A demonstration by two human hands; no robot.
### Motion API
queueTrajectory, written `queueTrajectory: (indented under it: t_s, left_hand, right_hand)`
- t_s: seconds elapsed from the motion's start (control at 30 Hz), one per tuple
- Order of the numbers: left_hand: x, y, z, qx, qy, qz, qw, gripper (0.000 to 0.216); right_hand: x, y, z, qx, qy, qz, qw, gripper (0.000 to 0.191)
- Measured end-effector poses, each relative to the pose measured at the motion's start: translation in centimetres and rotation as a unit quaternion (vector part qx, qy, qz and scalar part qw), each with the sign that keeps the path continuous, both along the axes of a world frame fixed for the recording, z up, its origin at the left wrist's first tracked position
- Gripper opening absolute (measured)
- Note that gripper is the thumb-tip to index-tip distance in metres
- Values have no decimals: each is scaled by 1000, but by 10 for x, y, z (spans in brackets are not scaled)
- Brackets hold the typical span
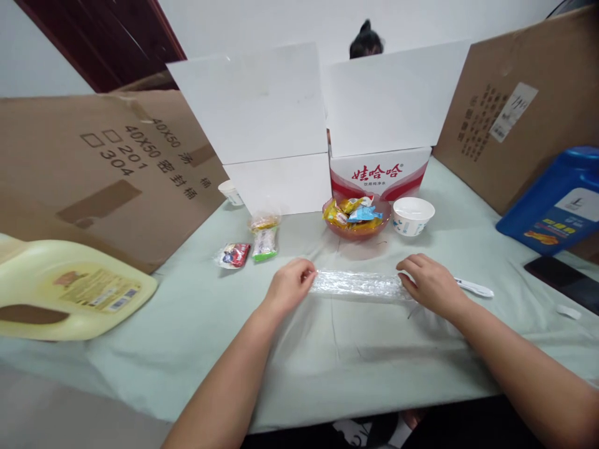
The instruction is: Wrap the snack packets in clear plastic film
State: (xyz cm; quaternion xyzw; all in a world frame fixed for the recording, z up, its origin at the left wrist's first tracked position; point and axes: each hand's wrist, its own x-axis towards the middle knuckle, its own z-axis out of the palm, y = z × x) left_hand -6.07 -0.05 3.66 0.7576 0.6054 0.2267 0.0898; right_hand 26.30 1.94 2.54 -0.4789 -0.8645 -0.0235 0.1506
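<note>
A strip of crinkled clear plastic film [358,285] lies stretched from side to side in front of me, just above or on the cloth. At its left end, my left hand [291,284] is closed with thumb and finger pinching the film. My right hand [431,284] is at the other end, fingers curled and the thumb against the film. Partly hidden behind the right hand is a white-handled tool [475,288], perhaps a knife. Beyond the film stands a reddish bowl [358,234] of wrapped snacks, with a white paper bowl [413,217] beside it.
Wrapped snacks [265,242] lie left of centre. A yellow jug [93,287] stands left, a blue bottle [552,199] and dark phone [564,280] right. Cardboard [107,168] and a white box [379,174] wall the table; a person's head [365,42] shows behind.
</note>
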Motion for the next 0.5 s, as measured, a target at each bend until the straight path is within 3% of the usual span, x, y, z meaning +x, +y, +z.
queueTrajectory:
  t_s: [0.07,0.13,0.23,0.33,0.5]
  left_hand:
    - [5,-2,-5,-19,-7,-132,991,12]
    - [5,-1,-10,-41,25,-168,985,14]
    - [-3,2,-10,-70,71,-120,988,21]
    - [-10,3,-5,-88,106,-75,988,25]
    - [17,-11,-4,-18,145,-71,987,23]
  right_hand:
    - [-6,-4,2,15,39,99,994,22]
    - [-8,-6,3,-38,32,176,983,19]
    - [-1,-2,5,-131,-1,186,974,25]
    - [16,6,6,-160,0,152,975,36]
    - [23,10,4,-138,5,166,976,14]
